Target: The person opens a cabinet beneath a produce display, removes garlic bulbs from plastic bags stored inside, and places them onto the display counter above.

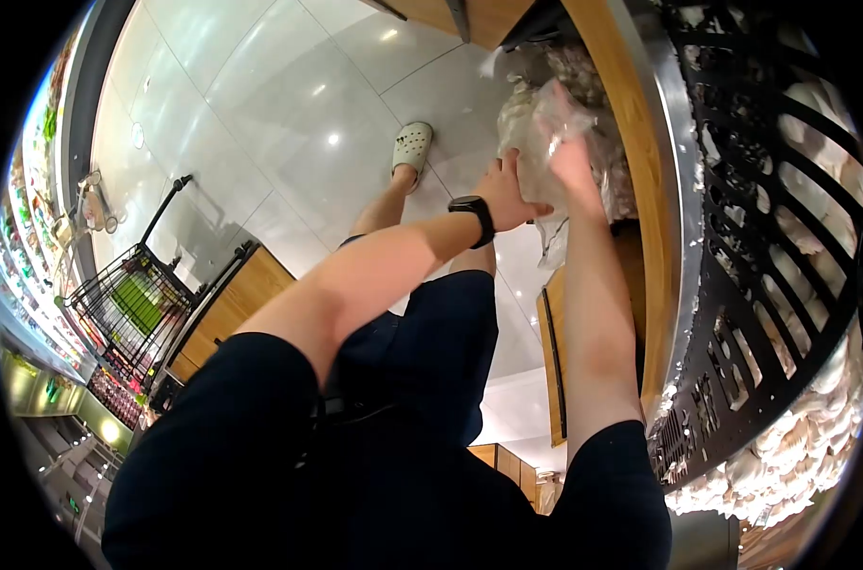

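A large clear plastic bag of garlic bulbs (616, 185) sits low at the open cabinet, on the right side of the head view. My right hand (566, 138) reaches down to it, partly covered by crumpled clear film, so its grip is hidden. Beside it, my left hand (509, 195), with a dark watch on the wrist, has its fingers apart and its thumb out. It is close against the loose film; whether it touches is unclear. Above the cabinet, heaped garlic (768, 456) shows around a black slatted divider (726, 389).
A wooden cabinet edge (635, 123) with a metal rim runs close along my right arm. An open wooden door panel (552, 361) stands below my hands. My foot in a pale clog (412, 147) is on the tiled floor. A wire shopping cart (132, 294) stands left, near lit shelves.
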A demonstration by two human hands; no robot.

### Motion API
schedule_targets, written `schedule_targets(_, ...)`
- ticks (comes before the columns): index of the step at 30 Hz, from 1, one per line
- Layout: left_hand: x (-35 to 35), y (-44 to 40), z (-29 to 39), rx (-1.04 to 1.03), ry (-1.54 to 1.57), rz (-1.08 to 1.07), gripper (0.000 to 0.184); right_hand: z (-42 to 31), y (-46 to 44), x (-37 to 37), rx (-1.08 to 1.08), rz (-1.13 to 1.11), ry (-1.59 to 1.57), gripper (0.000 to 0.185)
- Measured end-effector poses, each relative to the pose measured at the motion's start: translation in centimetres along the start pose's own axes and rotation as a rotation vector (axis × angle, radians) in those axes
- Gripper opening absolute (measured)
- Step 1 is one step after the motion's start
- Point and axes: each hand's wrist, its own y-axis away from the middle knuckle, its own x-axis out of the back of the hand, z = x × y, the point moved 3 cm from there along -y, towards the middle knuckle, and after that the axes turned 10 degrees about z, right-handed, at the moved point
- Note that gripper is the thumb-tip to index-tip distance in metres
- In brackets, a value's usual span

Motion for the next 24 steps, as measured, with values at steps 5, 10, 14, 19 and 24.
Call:
schedule_targets(5, -2.1, -2.7, -2.0, 0.209, 0.301, -0.163, 0.048, -0.7, 0.7, 0.2, -0.298, -0.2, 0.252, 0.036)
schedule_targets(10, 5.4, -3.5, -2.6, 0.504, 0.6, -0.039, 0.032, 7.4, -0.1, 4.5, -0.442, -0.188, 0.783, 0.033)
schedule_targets(14, 7.9, -2.7, -3.6, 0.383, 0.347, -0.079, 0.03, 11.8, -0.4, 2.2, -0.104, -0.275, 1.068, 0.058)
schedule_targets(19, 7.6, -1.8, -2.9, 0.319, 0.387, -0.093, 0.028, 13.7, 0.2, -2.7, -0.091, -0.296, 1.14, 0.071)
schedule_targets(24, 7.9, -0.9, -2.1, 0.326, 0.436, -0.13, 0.023, 13.9, 0.0, -4.2, 0.03, -0.274, 1.33, 0.062)
